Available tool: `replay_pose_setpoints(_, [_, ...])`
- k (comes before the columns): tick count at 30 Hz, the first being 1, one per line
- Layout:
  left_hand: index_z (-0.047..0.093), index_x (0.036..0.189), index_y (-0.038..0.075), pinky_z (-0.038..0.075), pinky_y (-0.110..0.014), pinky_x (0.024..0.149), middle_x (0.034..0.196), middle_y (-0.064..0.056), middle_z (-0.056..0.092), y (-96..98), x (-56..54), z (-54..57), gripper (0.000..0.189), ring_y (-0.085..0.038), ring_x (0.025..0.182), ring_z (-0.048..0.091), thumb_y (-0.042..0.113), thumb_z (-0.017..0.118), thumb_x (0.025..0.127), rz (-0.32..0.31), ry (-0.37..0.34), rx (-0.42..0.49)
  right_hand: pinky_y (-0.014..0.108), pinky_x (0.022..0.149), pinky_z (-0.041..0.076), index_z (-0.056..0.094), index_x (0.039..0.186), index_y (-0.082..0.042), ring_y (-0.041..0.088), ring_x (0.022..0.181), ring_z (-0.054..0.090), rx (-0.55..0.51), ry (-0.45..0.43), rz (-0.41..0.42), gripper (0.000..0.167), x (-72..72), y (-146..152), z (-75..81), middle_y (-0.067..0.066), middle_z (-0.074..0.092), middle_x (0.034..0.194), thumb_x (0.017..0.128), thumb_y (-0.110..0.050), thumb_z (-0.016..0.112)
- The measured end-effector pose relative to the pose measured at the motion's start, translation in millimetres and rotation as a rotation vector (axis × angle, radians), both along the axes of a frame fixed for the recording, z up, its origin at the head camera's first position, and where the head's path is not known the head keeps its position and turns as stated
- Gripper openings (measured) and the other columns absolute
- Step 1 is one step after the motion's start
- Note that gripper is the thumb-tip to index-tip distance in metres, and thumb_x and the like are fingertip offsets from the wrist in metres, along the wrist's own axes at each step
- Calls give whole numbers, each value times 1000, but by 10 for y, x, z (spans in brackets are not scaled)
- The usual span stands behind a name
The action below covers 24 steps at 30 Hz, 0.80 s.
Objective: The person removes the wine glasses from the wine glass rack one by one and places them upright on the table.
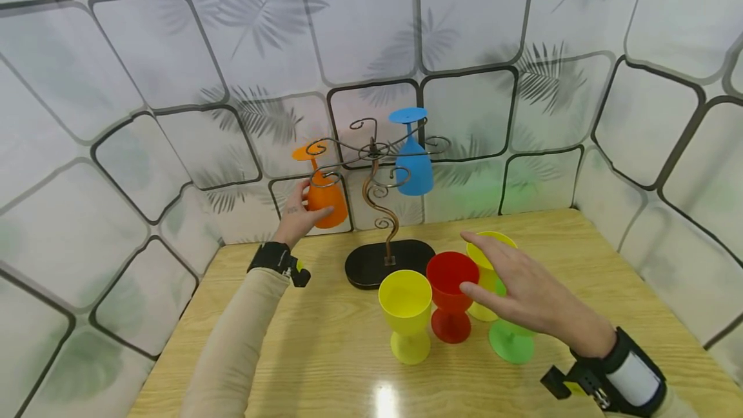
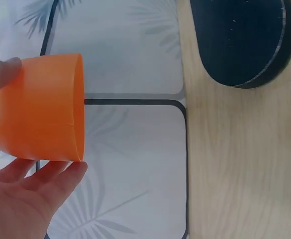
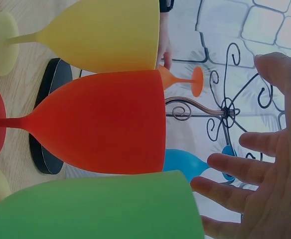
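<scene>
- The fingers of your left hand (image 1: 296,216) hold the orange cup (image 1: 327,202), inverted at the rack (image 1: 374,152), centre-left; apparently nearly hung.
- The blue cup (image 1: 415,169) hangs near centre: done.
- Apparently left: yellow cups (image 1: 406,311), red cup (image 1: 451,295), green cup (image 1: 511,344), on the surface (image 1: 325,340), lower centre-right.
- Your right hand (image 1: 525,286) spreads wide near them, empty.

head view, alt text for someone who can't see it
A person's left hand holds an upside-down orange goblet at a metal rack where a blue goblet hangs. The right hand is near a red goblet, a green goblet and two yellow goblets, all upright on a wood-grain table.
</scene>
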<state>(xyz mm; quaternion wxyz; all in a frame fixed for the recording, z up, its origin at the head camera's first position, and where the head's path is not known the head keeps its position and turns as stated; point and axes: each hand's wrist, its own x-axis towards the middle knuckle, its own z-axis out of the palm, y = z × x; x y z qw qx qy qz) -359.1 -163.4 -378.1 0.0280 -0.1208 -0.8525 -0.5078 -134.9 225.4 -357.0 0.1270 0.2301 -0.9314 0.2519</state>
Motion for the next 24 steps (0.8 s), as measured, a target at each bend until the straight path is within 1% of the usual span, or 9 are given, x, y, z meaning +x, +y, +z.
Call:
replay_pose_setpoints(2, [26,160,14,51,-57,102,152,-26,41,-22,25,-28,87,-45,133,50,21,77,90,-13,-12,-5,70,100,46,41,154,-13,37,131,55,0,-1,-1,71,1,-3,-3,14,54,150,96,-44,68])
replay_pose_setpoints(6, [29,158,17,54,-56,98,152,-25,42,-56,71,-84,85,-45,129,53,19,79,89,-64,-29,-13,70,100,45,41,155,-12,37,131,55,-2,-4,0,71,3,-6,-7,14,53,151,96,-44,67])
replay_pose_setpoints(13, [30,157,16,54,-54,99,154,-23,41,-51,198,-141,85,-44,129,54,12,79,87,-211,-61,53,69,102,45,41,155,-12,37,133,54,-9,-9,6,71,2,-7,-18,13,52,152,97,-43,67])
replay_pose_setpoints(15, [30,157,15,54,-54,99,154,-23,42,-43,242,-150,85,-44,130,54,9,78,87,-247,-57,66,69,102,45,40,155,-11,38,133,53,-12,-10,8,71,1,-6,-23,14,52,152,97,-43,67])
replay_pose_setpoints(20, [32,155,13,51,-58,103,151,-23,43,-15,338,-133,85,-45,132,52,1,78,84,-321,-57,99,68,104,44,40,155,-9,39,134,52,-28,1,11,70,1,14,-19,14,51,153,97,-39,67])
replay_pose_setpoints(24, [32,156,13,46,-60,108,154,-22,39,45,412,-81,87,-46,137,47,-2,77,83,-365,-58,87,67,104,45,40,154,-10,38,134,53,-39,12,11,69,-5,29,-19,14,51,152,97,-37,68])
